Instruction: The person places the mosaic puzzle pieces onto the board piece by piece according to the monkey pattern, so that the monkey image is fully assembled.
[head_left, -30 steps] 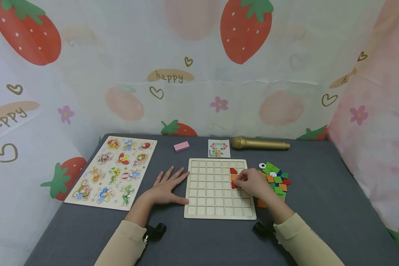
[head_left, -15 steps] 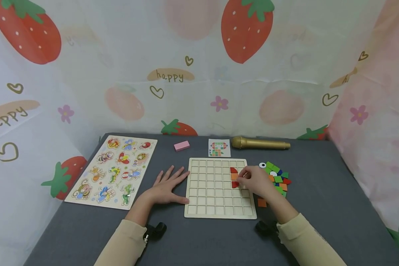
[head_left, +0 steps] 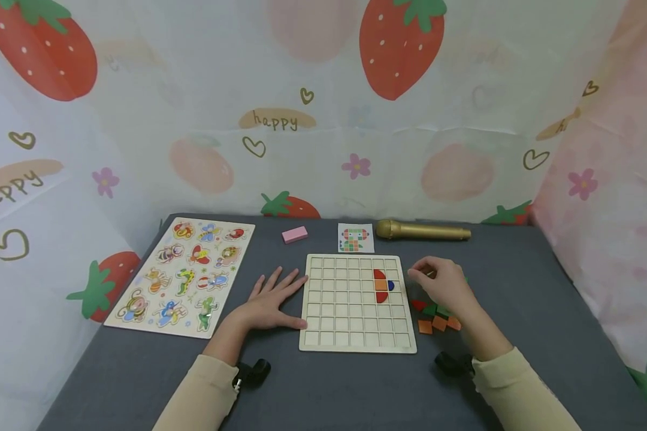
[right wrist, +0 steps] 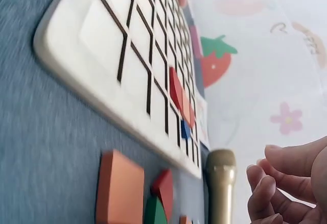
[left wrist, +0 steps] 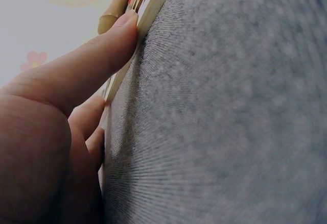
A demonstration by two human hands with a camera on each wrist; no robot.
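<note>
Grid board (head_left: 339,314) lies flat in the mid. of the gray table (head_left: 356,389). L hand (head_left: 269,308) is spread wide; its thumb & pointer finger touch the board's L side. R hand (head_left: 443,282) is nr. the R side, fingers curled, thumb tip close to a fingertip; can't tell if a tiny pc. is btwn them. On the board, an orange sq. (head_left: 380,285) sits btwn 2 red pcs. (head_left: 380,274), w/ a blue pc. (head_left: 391,285) just R of it. Loose pcs. (head_left: 439,323) lie by the R edge. Past the board: pic card (head_left: 356,237), gold mic (head_left: 423,230), pink block (head_left: 294,234).
</note>
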